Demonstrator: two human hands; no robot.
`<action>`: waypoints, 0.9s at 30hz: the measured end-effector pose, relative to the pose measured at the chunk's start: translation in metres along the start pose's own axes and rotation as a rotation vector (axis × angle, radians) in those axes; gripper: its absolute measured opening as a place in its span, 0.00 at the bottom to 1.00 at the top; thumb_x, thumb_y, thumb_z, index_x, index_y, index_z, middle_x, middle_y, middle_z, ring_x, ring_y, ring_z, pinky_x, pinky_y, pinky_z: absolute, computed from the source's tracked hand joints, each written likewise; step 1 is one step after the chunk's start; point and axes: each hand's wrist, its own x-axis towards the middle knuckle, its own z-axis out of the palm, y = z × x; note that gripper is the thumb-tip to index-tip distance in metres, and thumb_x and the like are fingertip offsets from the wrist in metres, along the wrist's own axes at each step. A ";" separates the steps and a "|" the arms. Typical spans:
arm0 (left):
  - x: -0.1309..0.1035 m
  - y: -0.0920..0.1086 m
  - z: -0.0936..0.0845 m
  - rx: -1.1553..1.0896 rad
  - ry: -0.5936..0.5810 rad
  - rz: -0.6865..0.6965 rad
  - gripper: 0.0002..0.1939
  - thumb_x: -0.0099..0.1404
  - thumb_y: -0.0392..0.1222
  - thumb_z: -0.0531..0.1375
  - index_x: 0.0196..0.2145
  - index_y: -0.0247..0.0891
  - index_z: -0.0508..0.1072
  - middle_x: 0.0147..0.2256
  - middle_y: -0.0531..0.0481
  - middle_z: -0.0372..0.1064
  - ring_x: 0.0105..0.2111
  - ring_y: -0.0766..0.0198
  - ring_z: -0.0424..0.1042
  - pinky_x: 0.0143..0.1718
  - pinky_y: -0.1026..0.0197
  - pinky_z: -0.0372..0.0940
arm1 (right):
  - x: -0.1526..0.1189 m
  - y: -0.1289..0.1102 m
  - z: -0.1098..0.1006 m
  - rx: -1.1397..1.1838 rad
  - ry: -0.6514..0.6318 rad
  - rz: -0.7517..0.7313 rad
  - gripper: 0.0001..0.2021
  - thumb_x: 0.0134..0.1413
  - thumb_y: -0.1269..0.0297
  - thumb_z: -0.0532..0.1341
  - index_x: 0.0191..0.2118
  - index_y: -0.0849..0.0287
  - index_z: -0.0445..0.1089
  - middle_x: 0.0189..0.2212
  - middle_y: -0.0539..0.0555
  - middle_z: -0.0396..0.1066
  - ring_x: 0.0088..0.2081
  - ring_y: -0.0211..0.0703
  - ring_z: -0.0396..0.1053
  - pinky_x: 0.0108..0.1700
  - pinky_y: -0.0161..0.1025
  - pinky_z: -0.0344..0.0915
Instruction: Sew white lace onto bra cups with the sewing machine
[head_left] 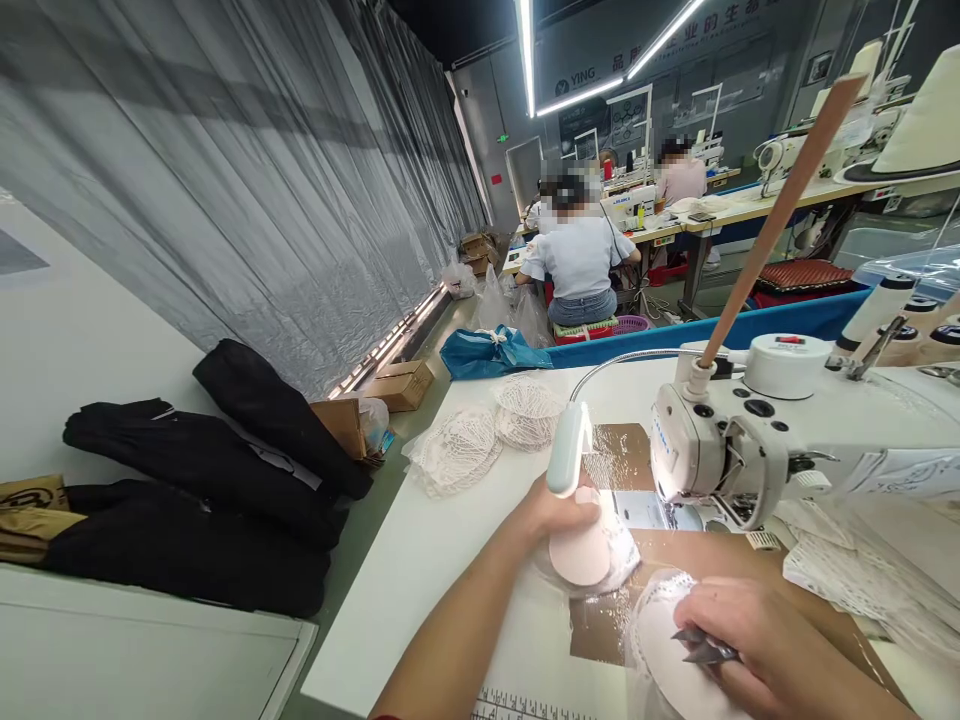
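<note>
My left hand (pixel 559 512) grips a pale pink bra cup (pixel 581 556) edged with white lace, its thumb pressed on the upper part. The small lamp head (pixel 564 462) hides some of those fingers. Lower right, my right hand (pixel 750 625) is closed around dark metal thread snips (pixel 705 650), blades pointing left. Beneath that hand lies a second pale cup (pixel 664 655) with a lace border, partly covered by the fingers. Both cups are in front of the white sewing machine (pixel 832 425), near its needle area.
Two piles of white lace pieces (pixel 461 447) lie at the table's far left. More lace (pixel 847 570) is bunched at the right. A ruler strip (pixel 525 706) runs along the near edge. Beyond a blue cloth barrier (pixel 637 340), co-workers sit at other machines. Black garments (pixel 195 520) lie left.
</note>
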 end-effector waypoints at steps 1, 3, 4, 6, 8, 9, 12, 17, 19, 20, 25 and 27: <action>-0.004 0.000 0.001 -0.033 -0.007 -0.013 0.17 0.56 0.41 0.63 0.43 0.32 0.74 0.37 0.45 0.73 0.37 0.56 0.72 0.35 0.60 0.67 | 0.000 0.001 0.001 0.010 -0.005 0.015 0.07 0.46 0.75 0.55 0.27 0.55 0.59 0.25 0.48 0.67 0.27 0.39 0.62 0.29 0.35 0.52; -0.012 0.002 0.003 -0.087 -0.020 -0.011 0.15 0.57 0.43 0.63 0.41 0.33 0.74 0.36 0.46 0.72 0.36 0.58 0.72 0.33 0.62 0.66 | 0.001 0.003 0.003 0.029 -0.015 0.049 0.07 0.49 0.74 0.55 0.25 0.56 0.58 0.24 0.48 0.66 0.26 0.39 0.61 0.29 0.35 0.52; -0.016 0.004 0.003 -0.115 -0.031 -0.005 0.15 0.57 0.45 0.64 0.40 0.33 0.75 0.35 0.47 0.72 0.35 0.59 0.72 0.33 0.63 0.65 | 0.001 0.004 0.004 0.043 -0.017 0.065 0.08 0.50 0.73 0.55 0.25 0.56 0.57 0.24 0.48 0.66 0.26 0.39 0.61 0.29 0.35 0.52; -0.023 0.007 0.004 -0.160 -0.055 0.010 0.16 0.57 0.47 0.64 0.39 0.33 0.75 0.35 0.47 0.71 0.34 0.60 0.71 0.32 0.63 0.65 | 0.002 0.006 0.005 0.082 -0.012 0.086 0.09 0.53 0.71 0.55 0.24 0.56 0.58 0.23 0.47 0.65 0.26 0.39 0.60 0.29 0.35 0.52; -0.028 0.010 0.006 -0.187 -0.069 0.032 0.16 0.57 0.48 0.65 0.38 0.33 0.75 0.35 0.47 0.71 0.34 0.60 0.71 0.32 0.63 0.65 | 0.003 0.008 0.006 0.156 0.020 0.122 0.11 0.57 0.66 0.54 0.23 0.56 0.59 0.22 0.47 0.65 0.25 0.39 0.61 0.28 0.36 0.53; -0.030 0.011 0.008 -0.195 -0.069 0.048 0.16 0.56 0.48 0.65 0.39 0.34 0.75 0.35 0.48 0.71 0.35 0.60 0.71 0.33 0.63 0.64 | 0.004 0.009 0.005 0.210 0.049 0.156 0.12 0.59 0.63 0.54 0.24 0.55 0.60 0.22 0.48 0.65 0.25 0.40 0.62 0.28 0.36 0.55; -0.034 0.015 0.015 -0.200 -0.057 0.110 0.19 0.53 0.46 0.68 0.41 0.35 0.75 0.38 0.48 0.71 0.36 0.60 0.70 0.36 0.63 0.64 | 0.007 0.009 0.001 0.405 0.192 0.293 0.13 0.60 0.53 0.54 0.32 0.55 0.68 0.29 0.51 0.71 0.33 0.44 0.68 0.34 0.38 0.62; -0.039 0.023 0.031 -0.207 -0.096 0.183 0.23 0.53 0.48 0.68 0.46 0.37 0.74 0.37 0.48 0.72 0.36 0.60 0.70 0.36 0.62 0.64 | 0.021 -0.008 -0.018 0.649 0.196 0.312 0.18 0.54 0.51 0.61 0.46 0.55 0.71 0.44 0.56 0.72 0.47 0.52 0.68 0.47 0.44 0.65; -0.040 0.024 0.034 -0.246 -0.154 0.186 0.24 0.56 0.49 0.67 0.48 0.38 0.73 0.36 0.47 0.73 0.35 0.60 0.71 0.35 0.62 0.65 | 0.028 -0.016 -0.023 0.713 0.174 0.291 0.14 0.53 0.52 0.62 0.40 0.56 0.72 0.38 0.53 0.73 0.42 0.50 0.69 0.45 0.43 0.65; -0.040 0.023 0.035 -0.273 -0.187 0.189 0.24 0.57 0.50 0.66 0.49 0.38 0.72 0.36 0.47 0.73 0.35 0.60 0.71 0.35 0.62 0.65 | 0.032 -0.019 -0.023 0.738 0.172 0.286 0.13 0.53 0.52 0.61 0.37 0.56 0.72 0.35 0.52 0.72 0.39 0.49 0.69 0.42 0.41 0.66; -0.041 0.016 0.019 -0.270 -0.277 0.235 0.28 0.53 0.48 0.69 0.50 0.38 0.72 0.34 0.50 0.70 0.33 0.63 0.69 0.32 0.64 0.62 | 0.039 -0.019 -0.006 0.804 0.186 0.323 0.17 0.57 0.49 0.55 0.29 0.58 0.69 0.24 0.48 0.65 0.28 0.41 0.63 0.30 0.36 0.60; -0.041 0.014 0.010 -0.198 -0.274 0.211 0.24 0.51 0.48 0.70 0.45 0.37 0.75 0.34 0.51 0.70 0.33 0.63 0.68 0.32 0.65 0.61 | 0.038 -0.017 0.002 0.824 0.191 0.337 0.19 0.57 0.48 0.54 0.29 0.58 0.69 0.23 0.48 0.64 0.27 0.41 0.62 0.29 0.36 0.59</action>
